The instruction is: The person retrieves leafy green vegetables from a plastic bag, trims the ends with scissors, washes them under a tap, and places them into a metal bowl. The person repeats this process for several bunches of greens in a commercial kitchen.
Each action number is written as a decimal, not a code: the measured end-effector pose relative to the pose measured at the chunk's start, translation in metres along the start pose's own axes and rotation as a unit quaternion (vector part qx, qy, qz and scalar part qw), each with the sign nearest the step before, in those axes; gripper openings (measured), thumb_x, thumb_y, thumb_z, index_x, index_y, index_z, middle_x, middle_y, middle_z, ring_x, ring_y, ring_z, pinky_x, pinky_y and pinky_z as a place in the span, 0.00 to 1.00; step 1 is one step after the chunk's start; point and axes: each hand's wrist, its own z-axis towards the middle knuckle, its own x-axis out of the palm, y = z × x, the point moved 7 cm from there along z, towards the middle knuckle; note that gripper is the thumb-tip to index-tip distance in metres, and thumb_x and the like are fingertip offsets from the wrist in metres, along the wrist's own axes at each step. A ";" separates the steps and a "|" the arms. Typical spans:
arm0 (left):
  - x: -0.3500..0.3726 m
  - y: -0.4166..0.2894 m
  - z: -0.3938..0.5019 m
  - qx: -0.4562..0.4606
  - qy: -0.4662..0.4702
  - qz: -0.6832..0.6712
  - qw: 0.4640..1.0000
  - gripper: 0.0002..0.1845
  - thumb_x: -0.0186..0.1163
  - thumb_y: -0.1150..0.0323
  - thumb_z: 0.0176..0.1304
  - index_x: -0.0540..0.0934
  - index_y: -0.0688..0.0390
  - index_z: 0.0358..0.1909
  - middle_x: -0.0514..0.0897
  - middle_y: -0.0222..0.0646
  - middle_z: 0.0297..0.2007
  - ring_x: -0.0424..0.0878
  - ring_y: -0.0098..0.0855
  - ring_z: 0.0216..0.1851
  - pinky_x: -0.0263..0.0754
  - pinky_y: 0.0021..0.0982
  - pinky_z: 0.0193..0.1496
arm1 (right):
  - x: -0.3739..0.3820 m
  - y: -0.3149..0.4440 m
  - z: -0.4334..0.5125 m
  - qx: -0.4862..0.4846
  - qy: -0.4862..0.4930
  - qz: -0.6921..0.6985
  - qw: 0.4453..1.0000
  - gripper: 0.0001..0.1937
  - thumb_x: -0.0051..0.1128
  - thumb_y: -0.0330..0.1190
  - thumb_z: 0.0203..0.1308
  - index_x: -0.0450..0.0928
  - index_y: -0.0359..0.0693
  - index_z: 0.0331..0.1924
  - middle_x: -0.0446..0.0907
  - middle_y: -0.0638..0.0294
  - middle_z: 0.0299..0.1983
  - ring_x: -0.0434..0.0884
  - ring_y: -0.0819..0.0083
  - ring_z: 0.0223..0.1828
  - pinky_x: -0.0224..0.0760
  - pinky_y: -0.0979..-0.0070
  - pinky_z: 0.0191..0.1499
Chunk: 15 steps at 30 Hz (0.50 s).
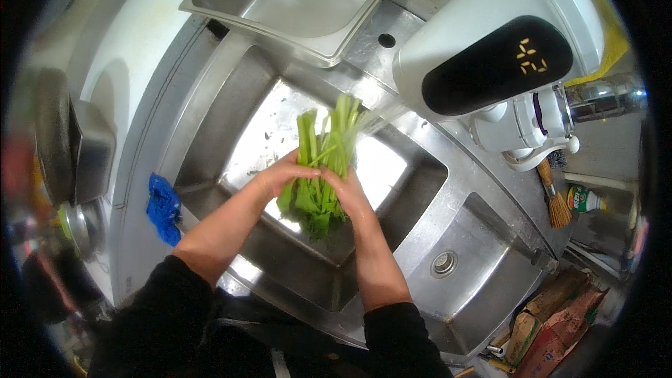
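A bunch of leafy green stalks (320,152), celery-like, is held between both hands over the large stainless steel sink basin (210,142). My left hand (286,173) grips its left side and my right hand (346,189) its right side, with the thumbs close together in front. The stalk ends point away from me and the leaves hang nearer me. A stream of water (383,113) from the white tap-mounted water heater (472,26) runs onto the stalks. Small dark bits lie on the basin floor. Some fingers are hidden behind the bunch.
A steel pan (336,55) rests across the sink's far edge. To the right is a smaller basin (457,299) with a drain. A blue cloth or bag (164,209) lies at left, beside a white board (136,31). A brush (554,199) and a bottle (585,199) stand right.
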 end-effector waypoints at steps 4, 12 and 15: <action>0.011 0.007 -0.003 0.051 0.030 -0.088 0.994 0.36 0.66 0.70 0.48 0.63 0.63 0.60 0.73 0.40 0.52 0.70 0.35 0.55 0.60 0.38 0.61 | 0.012 0.001 -0.006 -0.021 0.025 -0.161 0.986 0.26 0.51 0.34 0.58 0.60 0.29 0.58 0.74 0.48 0.48 0.74 0.58 0.49 0.66 0.67 0.51; 0.012 -0.037 -0.003 0.182 -0.076 -0.132 0.971 0.23 0.59 0.75 0.48 0.70 0.65 0.49 0.77 0.42 0.45 0.75 0.35 0.47 0.69 0.36 0.54 | 0.039 0.048 -0.020 -0.157 0.027 -0.415 0.896 0.43 0.61 0.32 0.47 0.45 0.40 0.67 0.49 0.46 0.66 0.54 0.48 0.66 0.54 0.61 0.64; 0.006 -0.052 0.001 0.205 -0.075 -0.215 0.952 0.19 0.59 0.72 0.48 0.71 0.63 0.44 0.79 0.39 0.39 0.76 0.35 0.43 0.71 0.37 0.52 | 0.033 0.055 -0.015 -0.225 0.024 -0.383 0.896 0.50 0.68 0.34 0.41 0.44 0.43 0.68 0.51 0.50 0.67 0.57 0.49 0.64 0.55 0.61 0.63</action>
